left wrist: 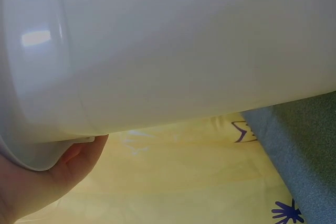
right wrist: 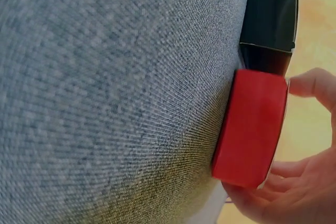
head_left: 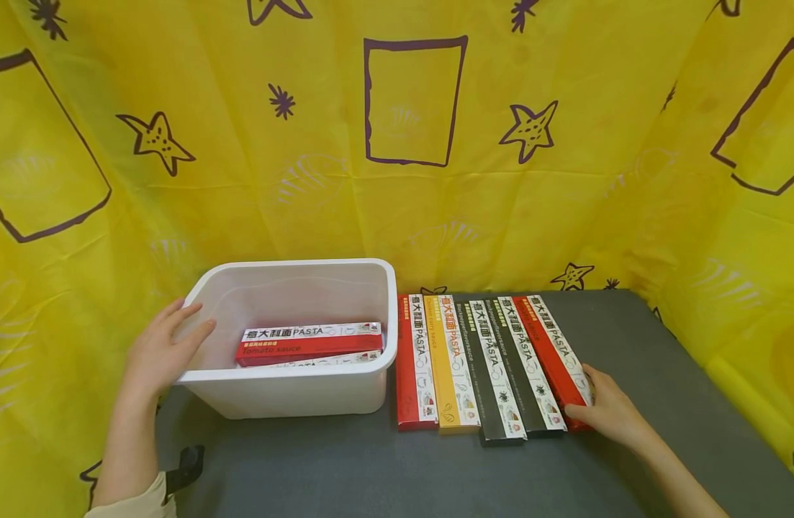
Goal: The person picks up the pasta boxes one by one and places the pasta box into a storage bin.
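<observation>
A white plastic bin [head_left: 286, 374] stands on the grey table [head_left: 662, 403] at the left. Inside it lies a red pasta box [head_left: 309, 342] on top of another box. My left hand [head_left: 170, 338] holds the bin's left rim, fingers over the edge; in the left wrist view the thumb [left wrist: 58, 174] sits under the rim of the bin [left wrist: 184, 51]. Right of the bin, several pasta boxes lie side by side. My right hand [head_left: 584, 411] pinches the near end of the rightmost red box [head_left: 548, 338]. The right wrist view shows the red box [right wrist: 252, 129] between thumb and fingers.
The row holds a red box [head_left: 412, 360], a yellow box [head_left: 451, 360] and two black boxes [head_left: 500, 367]. A black box [right wrist: 270, 19] lies against the red one. Yellow patterned cloth [head_left: 409, 180] walls the table on three sides. Bare grey surface lies right of the row.
</observation>
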### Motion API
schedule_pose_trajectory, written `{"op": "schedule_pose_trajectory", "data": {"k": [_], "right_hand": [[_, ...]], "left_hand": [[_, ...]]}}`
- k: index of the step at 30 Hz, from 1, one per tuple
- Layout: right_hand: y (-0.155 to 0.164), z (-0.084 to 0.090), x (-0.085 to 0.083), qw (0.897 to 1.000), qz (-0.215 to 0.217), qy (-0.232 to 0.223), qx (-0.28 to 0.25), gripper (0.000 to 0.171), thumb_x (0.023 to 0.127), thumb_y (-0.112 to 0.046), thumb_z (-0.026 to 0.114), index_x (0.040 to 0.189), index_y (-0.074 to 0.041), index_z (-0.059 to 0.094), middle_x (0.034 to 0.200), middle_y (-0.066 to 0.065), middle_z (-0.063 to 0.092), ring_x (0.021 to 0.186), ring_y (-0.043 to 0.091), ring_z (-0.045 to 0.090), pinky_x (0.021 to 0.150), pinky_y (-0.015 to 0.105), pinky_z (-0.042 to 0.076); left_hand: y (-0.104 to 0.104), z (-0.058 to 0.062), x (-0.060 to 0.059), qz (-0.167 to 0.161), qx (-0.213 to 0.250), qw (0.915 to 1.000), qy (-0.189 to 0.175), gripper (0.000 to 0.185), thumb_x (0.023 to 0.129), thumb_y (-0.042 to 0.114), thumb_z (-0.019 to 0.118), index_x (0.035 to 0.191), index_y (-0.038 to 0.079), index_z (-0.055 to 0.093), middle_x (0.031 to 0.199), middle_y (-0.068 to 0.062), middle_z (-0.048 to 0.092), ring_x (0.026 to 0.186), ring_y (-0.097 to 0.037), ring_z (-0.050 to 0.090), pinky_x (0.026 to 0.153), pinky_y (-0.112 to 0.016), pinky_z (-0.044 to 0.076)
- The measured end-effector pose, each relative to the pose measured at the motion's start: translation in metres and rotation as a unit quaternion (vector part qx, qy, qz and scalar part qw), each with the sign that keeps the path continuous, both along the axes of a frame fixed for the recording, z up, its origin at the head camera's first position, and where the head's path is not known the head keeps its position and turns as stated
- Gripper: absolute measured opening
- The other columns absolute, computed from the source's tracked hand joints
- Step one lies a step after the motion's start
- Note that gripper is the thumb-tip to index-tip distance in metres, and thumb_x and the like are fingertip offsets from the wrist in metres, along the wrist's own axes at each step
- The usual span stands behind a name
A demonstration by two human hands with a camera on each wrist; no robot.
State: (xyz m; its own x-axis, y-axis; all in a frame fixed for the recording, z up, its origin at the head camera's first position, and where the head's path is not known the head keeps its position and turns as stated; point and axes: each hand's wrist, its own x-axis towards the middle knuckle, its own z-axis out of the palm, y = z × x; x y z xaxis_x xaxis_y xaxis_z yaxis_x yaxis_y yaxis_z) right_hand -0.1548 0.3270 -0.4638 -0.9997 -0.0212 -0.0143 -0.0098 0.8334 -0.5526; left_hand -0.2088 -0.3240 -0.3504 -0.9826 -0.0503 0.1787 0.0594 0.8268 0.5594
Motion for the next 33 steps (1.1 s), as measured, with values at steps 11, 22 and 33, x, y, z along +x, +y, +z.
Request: {"op": "schedule_pose_trajectory", "data": {"k": [11, 22, 33], "right_hand": [[0.004, -0.014, -0.007, 0.999, 0.028, 0.034, 0.029, 0.093, 0.070, -0.025, 0.081, 0.129, 0.025, 0.029, 0.109, 0.038, 0.054, 0.096, 0.048, 0.056, 0.080, 0.058, 0.048], [0.005, -0.013, -0.008, 0.999, 0.027, 0.035, 0.025, 0.092, 0.071, -0.025, 0.080, 0.131, 0.023, 0.029, 0.114, 0.036, 0.053, 0.095, 0.043, 0.058, 0.080, 0.054, 0.048], [0.007, -0.003, -0.005, 0.999, -0.037, 0.017, 0.032, 0.093, 0.079, -0.034, 0.075, 0.140, 0.018, 0.027, 0.131, 0.043, 0.043, 0.107, 0.057, 0.051, 0.083, 0.065, 0.045]], "left_hand": [[-0.001, -0.002, 0.000, 0.002, 0.007, 1.0000, -0.007, 0.067, 0.100, 0.046, 0.045, 0.145, -0.002, 0.040, 0.154, -0.031, 0.021, 0.135, -0.058, 0.019, 0.100, -0.076, 0.017], [0.000, -0.001, -0.002, 0.009, 0.016, 0.9995, -0.026, 0.069, 0.100, 0.048, 0.045, 0.148, 0.000, 0.036, 0.156, -0.029, 0.018, 0.136, -0.057, 0.016, 0.098, -0.077, 0.018], [-0.001, 0.000, -0.002, 0.010, 0.021, 0.9995, -0.023, 0.069, 0.100, 0.047, 0.045, 0.147, -0.001, 0.036, 0.156, -0.029, 0.017, 0.136, -0.058, 0.015, 0.098, -0.078, 0.018]]}}
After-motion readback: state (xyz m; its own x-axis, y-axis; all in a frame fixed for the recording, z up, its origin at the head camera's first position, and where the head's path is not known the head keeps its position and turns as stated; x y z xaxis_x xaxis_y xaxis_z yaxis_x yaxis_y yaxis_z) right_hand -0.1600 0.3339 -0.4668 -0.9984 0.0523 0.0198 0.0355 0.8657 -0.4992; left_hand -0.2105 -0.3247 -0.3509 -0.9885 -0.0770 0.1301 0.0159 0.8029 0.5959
